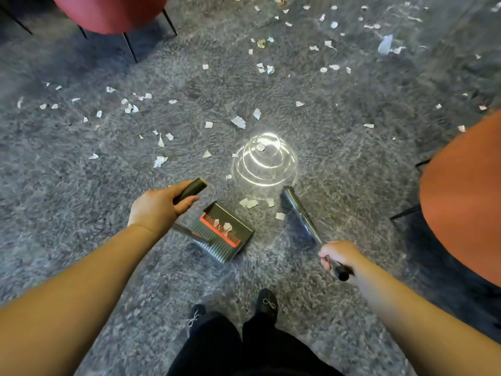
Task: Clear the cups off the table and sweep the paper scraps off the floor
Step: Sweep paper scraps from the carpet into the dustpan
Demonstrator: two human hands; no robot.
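Observation:
My left hand [160, 206] grips the dark handle of a black dustpan [226, 232] that stands on the grey floor; a few white paper scraps lie on its red comb strip. My right hand [337, 257] grips the handle of a broom [301, 213] whose silver shaft slants up and left, its head on the floor just right of the dustpan. A small cluster of scraps [252, 203] lies between the pan's mouth and the broom head. Many more white scraps [238, 122] are scattered over the floor ahead. No cups or table are in view.
A red chair [113, 12] on thin black legs stands at the top left. An orange chair [463, 202] fills the right edge. A bright lamp reflection [264, 160] glares on the floor ahead. My black shoes [267, 302] are at the bottom.

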